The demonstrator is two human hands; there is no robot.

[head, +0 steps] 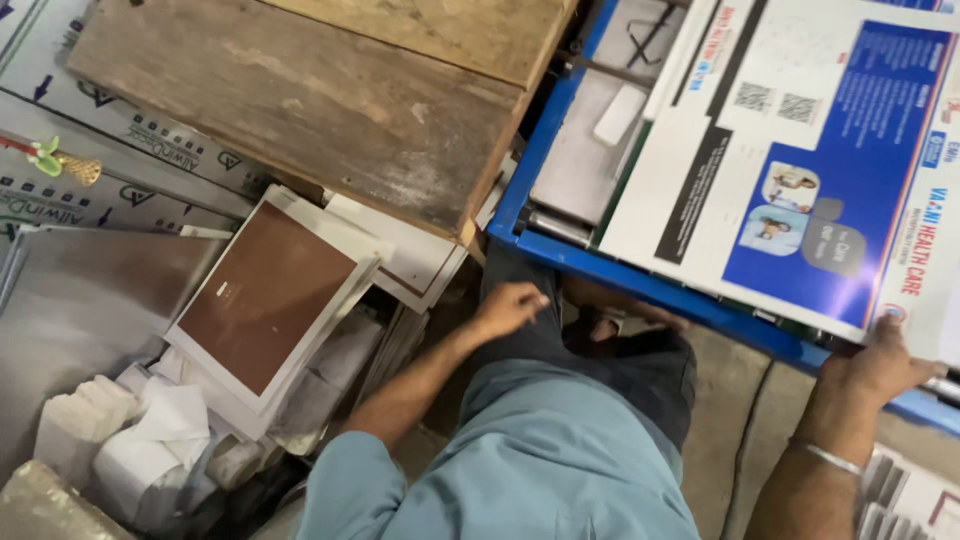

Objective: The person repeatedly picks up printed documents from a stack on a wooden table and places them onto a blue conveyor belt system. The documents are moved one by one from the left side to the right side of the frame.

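You have two hands in view and one large printed sheet (pixel 800 150) under the right one. That sheet is glossy, white with a blue panel, and lies flat on the blue metal frame (pixel 640 285) of the machine, its lower corner reaching the frame's near edge. Your right hand (pixel 885 362) rests palm down on that near corner, fingers spread flat and pressing the sheet's edge rather than gripping it; one thin metal bangle (pixel 828 458) circles the wrist. Your left hand (pixel 508 306) hangs below the frame's near-left corner, arm bent at the elbow, fingers curled loosely inward with nothing visibly held; whether the fingertips touch the dark trousers behind them you cannot tell from here. One worn wooden board (pixel 300 100), rough and scuffed, sits off the frame's left edge. Below it leans one brown plate with a white border (pixel 265 295), smooth and rectangular, on a stack of similar plates. Crumpled white paper (pixel 150 440) lies at the lower left
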